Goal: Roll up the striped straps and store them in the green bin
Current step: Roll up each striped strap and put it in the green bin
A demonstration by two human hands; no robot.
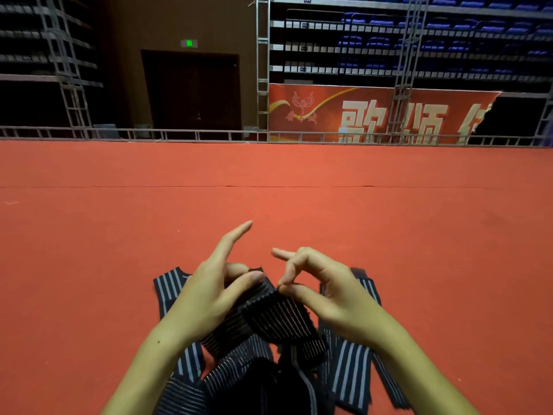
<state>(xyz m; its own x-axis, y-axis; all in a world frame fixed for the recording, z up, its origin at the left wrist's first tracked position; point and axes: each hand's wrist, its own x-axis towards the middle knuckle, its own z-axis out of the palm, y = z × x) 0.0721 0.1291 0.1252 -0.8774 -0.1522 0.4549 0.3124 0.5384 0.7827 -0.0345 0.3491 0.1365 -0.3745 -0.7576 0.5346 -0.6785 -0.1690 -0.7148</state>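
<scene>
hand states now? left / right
Left hand: pinching the dark striped strap at its left end.
Right hand: pinching the same strap's right end.

A dark striped strap (278, 316) is held up at lower centre, partly folded over itself. More dark, pale-striped straps (350, 375) lie overlapping on the red floor beneath, toward the bottom edge.

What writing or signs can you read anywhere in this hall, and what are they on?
"歌颂": large pale characters on the red banner by the seats; a third character is cut off at the banner's torn edge.
Small red script under the banner's emblem: too blurred to read.
Green lit sign above the dark door: a symbol only, no legible words.
Striped straps: no text visible.
</scene>
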